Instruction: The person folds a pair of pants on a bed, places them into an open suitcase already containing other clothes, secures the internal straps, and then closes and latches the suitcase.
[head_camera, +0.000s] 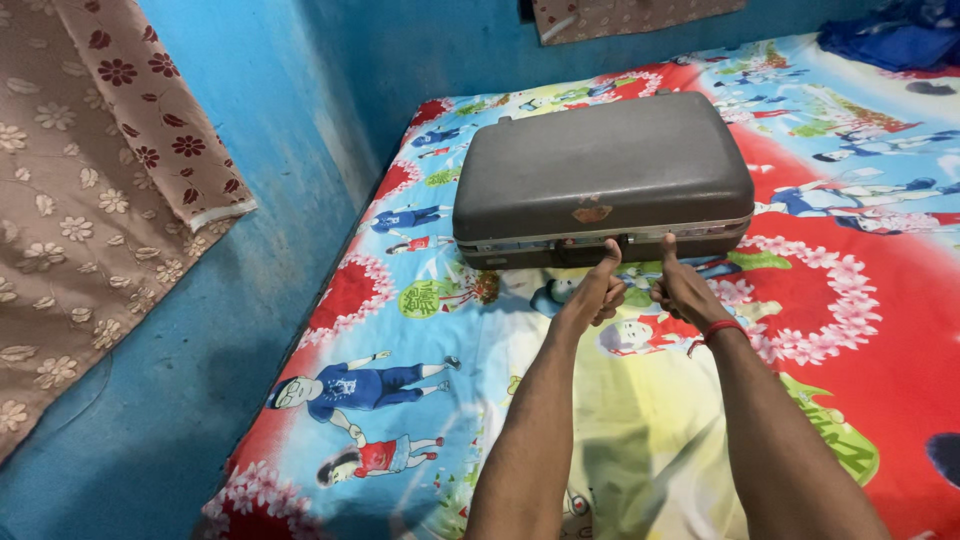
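Hard-shell suitcase (603, 170) lies flat on a bed (860, 400), set toward the head end near the blue wall (290, 130), its lid closed and its front edge facing the person. Judging by the moulded grey-brown shell, it should be stiff and fairly heavy, with a smooth, somewhat slippery top that offers no purchase; the sound places to take hold look to be the front edge by the latches, or the dark handle (580, 250) that seems to sit low along that edge, though it is partly hidden behind the thumbs. The shell is worn, with rounded corners, a scuffed rust-coloured patch (592, 213) near the front middle, and a pale metal band (520, 241) running round the seam between lid and base. Both hands reach out side by side, just in front of the case: the left hand (597, 292) and the right hand (683, 288) are each curled into a loose fist with the thumb raised, thumb tips up against the seam, gripping nothing. A red thread band (722, 329) circles the right wrist. The bed wears a bright cartoon-print sheet (400, 380), soft and likely to let the case slide. A floral brown curtain (90, 190) hangs at the left.
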